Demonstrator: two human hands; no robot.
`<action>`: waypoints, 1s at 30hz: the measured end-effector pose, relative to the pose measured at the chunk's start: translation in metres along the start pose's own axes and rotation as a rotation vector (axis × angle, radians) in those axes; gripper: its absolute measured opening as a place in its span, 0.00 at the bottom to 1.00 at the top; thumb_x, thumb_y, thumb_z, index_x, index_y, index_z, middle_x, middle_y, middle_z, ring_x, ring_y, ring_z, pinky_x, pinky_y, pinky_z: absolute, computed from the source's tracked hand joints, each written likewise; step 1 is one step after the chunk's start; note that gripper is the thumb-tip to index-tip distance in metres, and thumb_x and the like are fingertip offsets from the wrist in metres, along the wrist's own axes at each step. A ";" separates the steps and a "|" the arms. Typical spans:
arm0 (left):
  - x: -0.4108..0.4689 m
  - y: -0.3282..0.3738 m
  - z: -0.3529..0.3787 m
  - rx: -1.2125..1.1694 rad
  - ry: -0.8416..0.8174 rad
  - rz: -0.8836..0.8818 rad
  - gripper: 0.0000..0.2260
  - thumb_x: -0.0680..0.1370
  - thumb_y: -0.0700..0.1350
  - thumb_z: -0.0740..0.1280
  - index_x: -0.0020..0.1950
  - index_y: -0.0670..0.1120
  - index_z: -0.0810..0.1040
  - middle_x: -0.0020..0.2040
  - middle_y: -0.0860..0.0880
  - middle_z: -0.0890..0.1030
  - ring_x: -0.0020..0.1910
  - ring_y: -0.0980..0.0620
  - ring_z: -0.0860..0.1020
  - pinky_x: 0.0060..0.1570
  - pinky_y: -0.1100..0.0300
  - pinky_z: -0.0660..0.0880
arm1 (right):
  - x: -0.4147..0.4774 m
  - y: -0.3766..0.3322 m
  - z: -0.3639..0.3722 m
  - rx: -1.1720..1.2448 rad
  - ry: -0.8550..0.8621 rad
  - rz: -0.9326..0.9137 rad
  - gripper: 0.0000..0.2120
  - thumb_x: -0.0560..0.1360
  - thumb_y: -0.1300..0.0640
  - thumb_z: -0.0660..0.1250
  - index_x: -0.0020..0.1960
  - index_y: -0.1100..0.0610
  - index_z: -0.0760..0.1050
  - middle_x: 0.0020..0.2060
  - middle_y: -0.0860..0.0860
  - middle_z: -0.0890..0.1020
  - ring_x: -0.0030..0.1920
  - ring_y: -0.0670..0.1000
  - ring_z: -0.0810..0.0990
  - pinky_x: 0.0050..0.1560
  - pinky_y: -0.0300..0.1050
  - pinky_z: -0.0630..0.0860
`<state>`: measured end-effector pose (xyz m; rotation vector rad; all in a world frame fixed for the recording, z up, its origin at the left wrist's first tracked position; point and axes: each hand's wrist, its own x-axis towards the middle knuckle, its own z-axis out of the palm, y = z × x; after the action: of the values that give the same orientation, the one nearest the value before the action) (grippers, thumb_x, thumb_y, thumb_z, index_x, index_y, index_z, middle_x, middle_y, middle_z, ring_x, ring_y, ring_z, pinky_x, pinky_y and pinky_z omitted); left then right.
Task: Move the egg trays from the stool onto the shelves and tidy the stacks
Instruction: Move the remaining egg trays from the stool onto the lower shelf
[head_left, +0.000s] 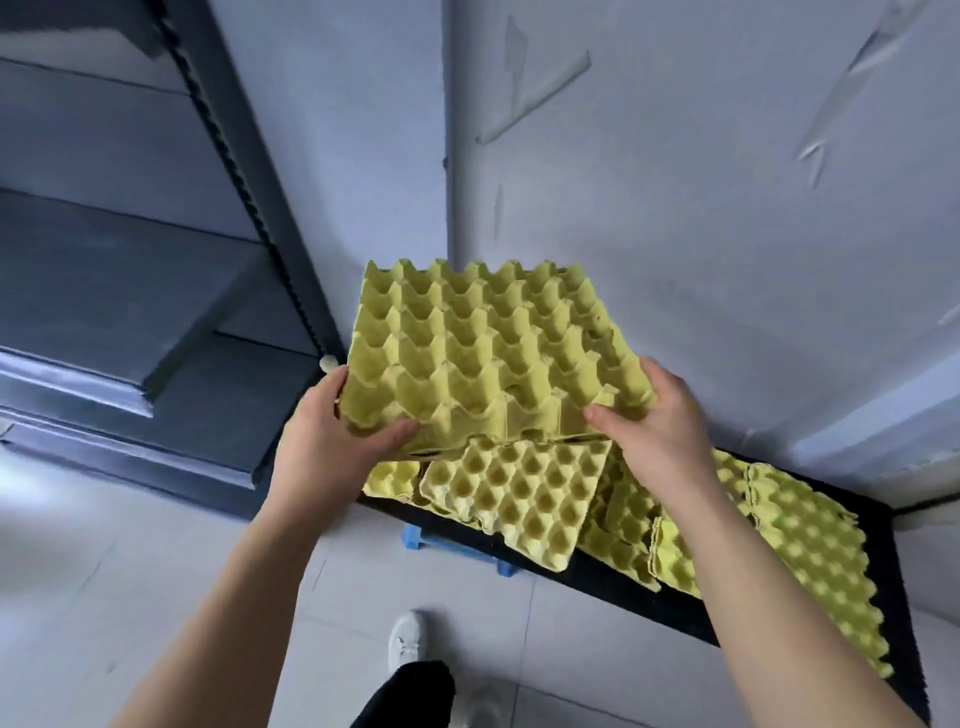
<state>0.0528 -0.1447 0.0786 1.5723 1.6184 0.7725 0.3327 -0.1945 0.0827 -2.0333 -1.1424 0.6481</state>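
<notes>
I hold a yellow-green egg tray (483, 338) up in the air with both hands, cups facing me. My left hand (332, 436) grips its near left corner and my right hand (660, 426) grips its near right corner. Below it, several more egg trays (519, 499) lie in loose, uneven piles on a black-topped stool (623, 587) with blue legs. Another pile of trays (821, 561) sits at the stool's right end. The dark grey shelves (104, 291) stand to the left.
The stool stands against a pale wall (675, 182) in a corner. The shelf unit's black upright post (249, 182) runs down to the floor beside the stool. My white shoe (408, 644) and dark trouser leg are on the grey tiled floor below.
</notes>
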 end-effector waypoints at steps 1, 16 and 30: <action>-0.005 -0.004 -0.013 -0.006 0.035 -0.005 0.20 0.65 0.53 0.79 0.52 0.58 0.75 0.46 0.59 0.81 0.43 0.61 0.79 0.38 0.62 0.72 | -0.003 -0.011 0.006 -0.003 -0.014 -0.031 0.39 0.70 0.48 0.74 0.75 0.51 0.59 0.71 0.48 0.65 0.70 0.49 0.64 0.66 0.43 0.61; -0.047 -0.111 -0.247 -0.097 0.427 -0.082 0.20 0.65 0.52 0.79 0.51 0.61 0.75 0.48 0.55 0.80 0.47 0.56 0.78 0.44 0.59 0.74 | -0.069 -0.211 0.182 0.040 -0.232 -0.399 0.38 0.70 0.51 0.74 0.75 0.56 0.60 0.69 0.51 0.68 0.70 0.50 0.65 0.68 0.42 0.62; -0.013 -0.242 -0.466 -0.035 0.472 -0.156 0.23 0.65 0.51 0.79 0.57 0.54 0.75 0.48 0.56 0.81 0.46 0.55 0.79 0.47 0.54 0.77 | -0.139 -0.359 0.395 0.069 -0.337 -0.436 0.22 0.69 0.55 0.75 0.60 0.57 0.72 0.50 0.47 0.71 0.48 0.48 0.72 0.49 0.41 0.67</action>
<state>-0.4698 -0.1404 0.1327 1.2788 2.0186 1.1393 -0.1990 -0.0544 0.1260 -1.5757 -1.6705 0.8068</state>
